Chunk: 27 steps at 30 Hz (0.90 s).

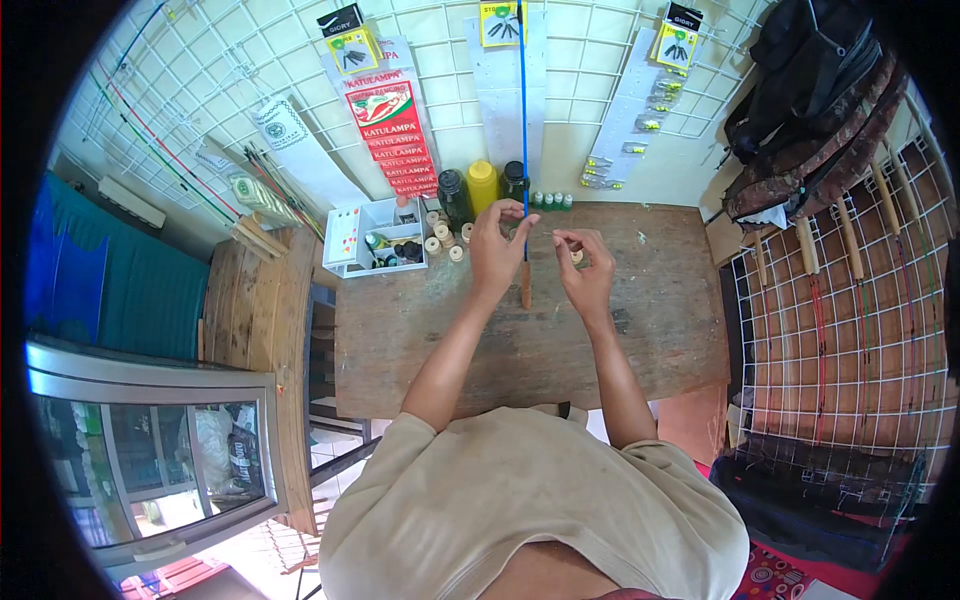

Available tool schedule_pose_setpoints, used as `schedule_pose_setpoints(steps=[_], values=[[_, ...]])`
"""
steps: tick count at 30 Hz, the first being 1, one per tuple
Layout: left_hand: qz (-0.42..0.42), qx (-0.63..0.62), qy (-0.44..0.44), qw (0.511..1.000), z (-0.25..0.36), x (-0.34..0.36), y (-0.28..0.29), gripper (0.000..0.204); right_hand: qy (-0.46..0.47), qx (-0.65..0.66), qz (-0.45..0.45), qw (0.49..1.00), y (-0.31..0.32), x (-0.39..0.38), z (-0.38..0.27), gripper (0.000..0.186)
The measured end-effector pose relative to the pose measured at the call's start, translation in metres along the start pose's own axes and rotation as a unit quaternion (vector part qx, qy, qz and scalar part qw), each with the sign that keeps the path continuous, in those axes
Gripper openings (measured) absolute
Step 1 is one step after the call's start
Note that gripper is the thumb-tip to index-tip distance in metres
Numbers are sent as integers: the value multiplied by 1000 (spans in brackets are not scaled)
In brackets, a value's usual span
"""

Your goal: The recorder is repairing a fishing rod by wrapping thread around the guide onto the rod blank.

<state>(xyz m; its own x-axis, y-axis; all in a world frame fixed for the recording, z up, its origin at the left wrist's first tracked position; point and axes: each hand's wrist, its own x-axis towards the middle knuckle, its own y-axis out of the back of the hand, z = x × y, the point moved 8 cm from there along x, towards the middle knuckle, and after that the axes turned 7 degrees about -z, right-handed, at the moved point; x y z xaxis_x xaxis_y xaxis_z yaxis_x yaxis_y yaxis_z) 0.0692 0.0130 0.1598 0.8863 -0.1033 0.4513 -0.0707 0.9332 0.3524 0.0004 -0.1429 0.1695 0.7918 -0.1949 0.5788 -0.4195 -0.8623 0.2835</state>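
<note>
A slim blue fishing rod [523, 120] runs from the top of the view down over the table, its brown handle [527, 288] lowest. My left hand [494, 252] is closed, thumb and fingertips pinched at the blue shaft above the handle. To the right of the rod, my right hand [588, 270] makes a pinch with thumb and forefinger, level with the left. Whatever lies in that pinch is too fine to make out. A small wooden spool [576, 257] shows partly behind the right hand's fingers. Several more wooden spools [443, 232] stand left of my left hand.
On the wooden table [640, 330] are a white organizer box [345, 240], a yellow bottle [483, 186], dark bottles [455, 198] and small green bottles [553, 201]. Tackle packets hang from the white wall grid [440, 50]. A backpack [815, 120] and more rods hang at right; a glass cabinet [160, 460] stands left.
</note>
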Motion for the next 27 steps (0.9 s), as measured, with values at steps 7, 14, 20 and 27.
schedule_pose_setpoints(steps=[7, 14, 20, 27], values=[[1, -11, 19, 1000, 1, -4, 4, 23, -36, 52, -11, 998, -2, 1, 8, 9], [-13, -11, -10, 1000, 15, -3, 11, 21, -70, 118, 7, 990, -14, 7, 15, 8], [-55, -54, -5, 997, 16, 0, 13, 17, -50, 136, 27, 989, -16, 15, 0, 10], [-52, -149, 5, 987, 22, -1, 16, 20, -56, 157, 60, 984, -18, 13, -8, 15]])
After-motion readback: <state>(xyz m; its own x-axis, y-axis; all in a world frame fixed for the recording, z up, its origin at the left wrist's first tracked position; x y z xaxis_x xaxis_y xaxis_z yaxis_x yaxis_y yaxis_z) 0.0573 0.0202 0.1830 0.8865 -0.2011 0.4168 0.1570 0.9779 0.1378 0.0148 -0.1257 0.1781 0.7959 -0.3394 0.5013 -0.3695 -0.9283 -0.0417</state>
